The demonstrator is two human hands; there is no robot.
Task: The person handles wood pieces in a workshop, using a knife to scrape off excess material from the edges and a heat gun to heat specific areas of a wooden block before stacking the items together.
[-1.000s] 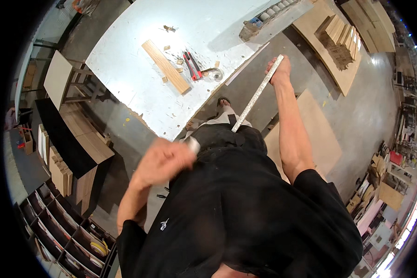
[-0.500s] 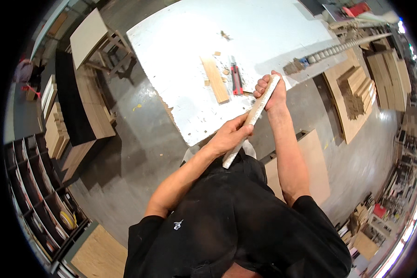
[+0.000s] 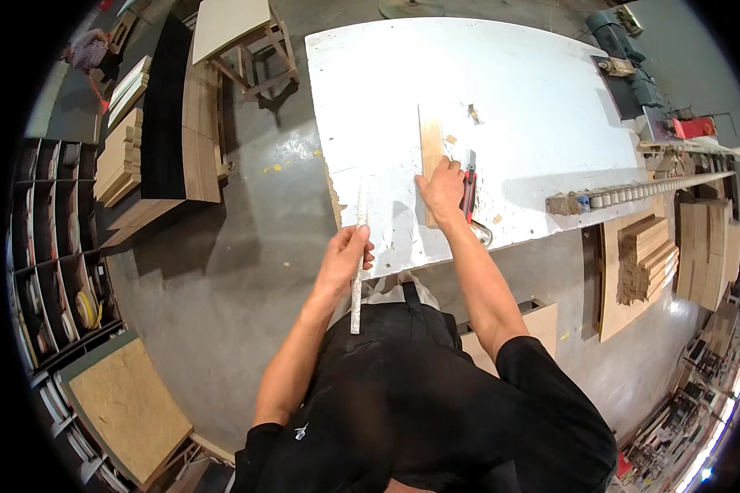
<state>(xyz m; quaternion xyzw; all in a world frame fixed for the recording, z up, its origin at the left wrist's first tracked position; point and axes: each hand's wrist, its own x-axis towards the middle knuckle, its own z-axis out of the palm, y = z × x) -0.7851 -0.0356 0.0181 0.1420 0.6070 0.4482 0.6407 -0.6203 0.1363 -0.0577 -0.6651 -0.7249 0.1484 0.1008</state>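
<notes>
Both arms bare from short black sleeves, reaching fwd from lower edge. Left hand (image 3: 343, 261) just short of worktop's near edge, fingers curled shut round a thin pale strip (image 3: 358, 263), thumb side up, wrist straight, elbow bent a bit, forearm angled up & to the right. Right hand (image 3: 442, 187) further out over worktop, palm down, fingers spread fwd & resting on a narrow wooden board (image 3: 430, 148); arm nearly straight, wrist slightly bent. Hands near each other, not touching.

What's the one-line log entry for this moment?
left hand: grips pale strip | right hand: on wooden plank | surface: white table | beside: red-handled tool
</notes>
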